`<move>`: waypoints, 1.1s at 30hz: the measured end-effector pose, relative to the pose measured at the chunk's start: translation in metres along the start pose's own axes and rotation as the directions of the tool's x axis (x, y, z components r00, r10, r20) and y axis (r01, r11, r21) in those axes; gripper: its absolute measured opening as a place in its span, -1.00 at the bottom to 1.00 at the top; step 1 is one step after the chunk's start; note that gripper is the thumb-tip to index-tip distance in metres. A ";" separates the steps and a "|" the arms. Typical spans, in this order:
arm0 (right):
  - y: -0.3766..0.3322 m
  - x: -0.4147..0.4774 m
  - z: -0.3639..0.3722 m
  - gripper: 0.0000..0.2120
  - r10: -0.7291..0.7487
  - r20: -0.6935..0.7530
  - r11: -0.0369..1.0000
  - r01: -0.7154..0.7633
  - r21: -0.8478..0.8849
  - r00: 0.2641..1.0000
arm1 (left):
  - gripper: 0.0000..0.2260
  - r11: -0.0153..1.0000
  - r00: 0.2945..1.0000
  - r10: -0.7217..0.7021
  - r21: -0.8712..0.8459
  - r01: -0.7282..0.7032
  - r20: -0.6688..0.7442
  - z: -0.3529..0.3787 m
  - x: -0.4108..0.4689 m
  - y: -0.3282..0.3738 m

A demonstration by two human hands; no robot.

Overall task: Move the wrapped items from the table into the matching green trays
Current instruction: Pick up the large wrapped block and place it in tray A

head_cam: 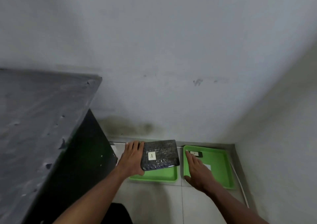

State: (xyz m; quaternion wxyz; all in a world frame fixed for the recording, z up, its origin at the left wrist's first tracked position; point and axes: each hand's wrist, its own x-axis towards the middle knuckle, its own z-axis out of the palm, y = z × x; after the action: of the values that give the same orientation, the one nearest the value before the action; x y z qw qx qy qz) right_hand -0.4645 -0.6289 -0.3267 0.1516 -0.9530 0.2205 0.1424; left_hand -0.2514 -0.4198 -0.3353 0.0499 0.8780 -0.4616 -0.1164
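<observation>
While it hangs over the left green tray (158, 176), the wrapped item (160, 155) is dark, flat, film-covered, with a white label reading "A" on top. It is tilted slightly and covers most of the tray's far part; cannot tell if its underside touches the tray yet. The left hand (131, 158) grips its left edge, fingers (133, 145) curled over the far-left corner, thumb at the near corner. To the right, just beside, sits the right green tray (221, 165) holding a small dark item (196, 154) with a pale label at its far-left corner; letter too blurred to read. A white paper patch (207, 167) shows on that tray's floor, partly hidden. The right hand (195, 170) is open and flat, holding nothing, fingertips right at the small item; whether they touch is unclear. Both trays rest on the tiled floor (163, 199) in a wall corner. The dark counter (34, 121) stands at left, well apart from the trays; nothing visible on its top in this view.

Risks, as judgement: one-sided edge grip means the slick film could slip and the item drop skewed onto the rim. The left tray's own label is not visible, so a mismatch cannot be ruled out. The right hand could nudge the small item or shift the light tray.
</observation>
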 end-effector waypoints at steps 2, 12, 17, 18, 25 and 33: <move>0.014 0.031 0.047 -0.03 -0.001 -0.007 1.000 0.001 -0.003 1.000 | 0.02 1.000 1.000 0.015 -0.006 -0.015 -0.016 0.048 0.023 -0.014; 0.055 0.141 0.206 -0.04 -0.049 -0.093 0.999 0.050 0.005 0.994 | 0.09 0.996 0.996 0.073 0.057 -0.070 -0.048 0.201 0.107 -0.058; 0.064 0.171 0.228 -0.03 -0.067 -0.060 0.995 0.071 0.065 0.996 | 0.12 0.998 0.998 0.057 0.036 -0.055 -0.039 0.222 0.126 -0.074; 0.064 0.178 0.230 -0.04 -0.075 -0.062 0.993 0.080 0.082 0.995 | 0.13 0.998 0.998 0.054 0.039 -0.053 -0.026 0.225 0.132 -0.077; 0.070 0.230 0.253 -0.06 -0.073 -0.042 0.969 0.081 0.234 0.996 | 0.14 0.997 0.993 0.077 -0.018 -0.075 0.084 0.254 0.187 -0.106; 0.078 0.274 0.290 -0.06 -0.019 -0.026 0.910 0.028 0.413 0.999 | 0.16 0.991 0.977 0.100 -0.105 -0.081 0.187 0.294 0.240 -0.132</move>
State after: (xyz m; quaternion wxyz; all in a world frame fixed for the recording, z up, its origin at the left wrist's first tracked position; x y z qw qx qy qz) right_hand -0.3237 -0.6972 -0.7014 0.3493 -0.9034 0.2355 0.0804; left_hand -0.0883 -0.5366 -0.6841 0.0532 0.8373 -0.4977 -0.2203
